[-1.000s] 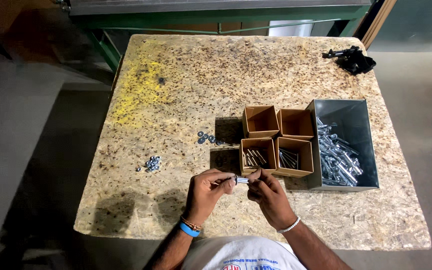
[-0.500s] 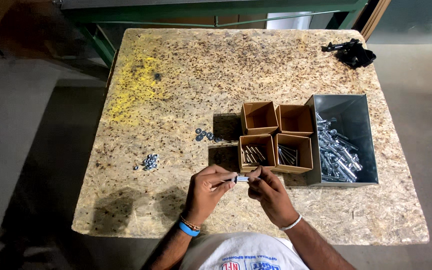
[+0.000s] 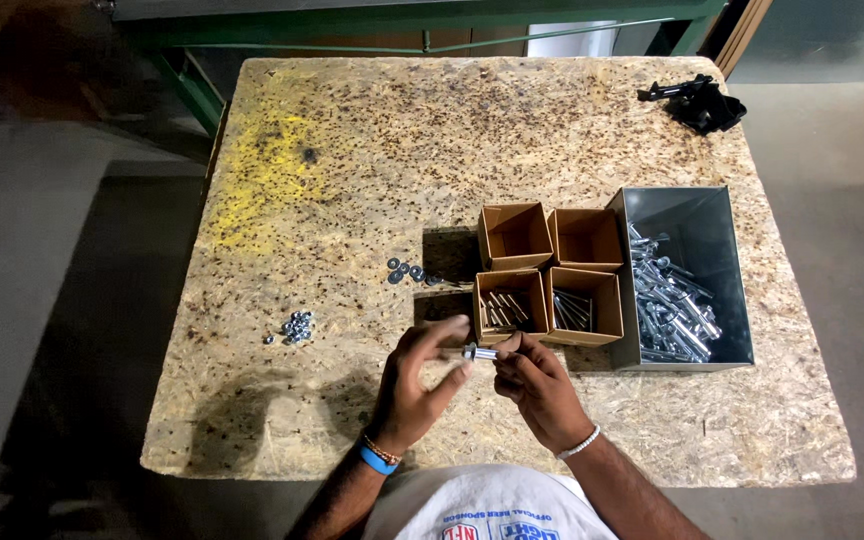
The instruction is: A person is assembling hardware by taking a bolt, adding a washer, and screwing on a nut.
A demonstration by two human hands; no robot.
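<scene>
Both my hands meet over the near edge of the chipboard table (image 3: 552,130). My right hand (image 3: 540,385) pinches a small silver bolt (image 3: 482,353) by its shank. My left hand (image 3: 414,385) has its fingertips at the bolt's head end, fingers partly spread, touching the small nut there. Just beyond my hands stand four small cardboard boxes; the near left box (image 3: 509,302) and the near right box (image 3: 584,305) hold bolts, while the far left box (image 3: 514,234) and the far right box (image 3: 586,238) look empty.
A grey metal bin (image 3: 687,215) full of loose bolts stands right of the boxes. Several washers (image 3: 407,271) lie left of the boxes and a small heap of nuts (image 3: 295,327) further left. A black object (image 3: 700,102) lies at the far right corner.
My left hand's fingers have loosened and spread at the bolt's head end. My right hand keeps its hold on the bolt. The camera view has shifted slightly.
</scene>
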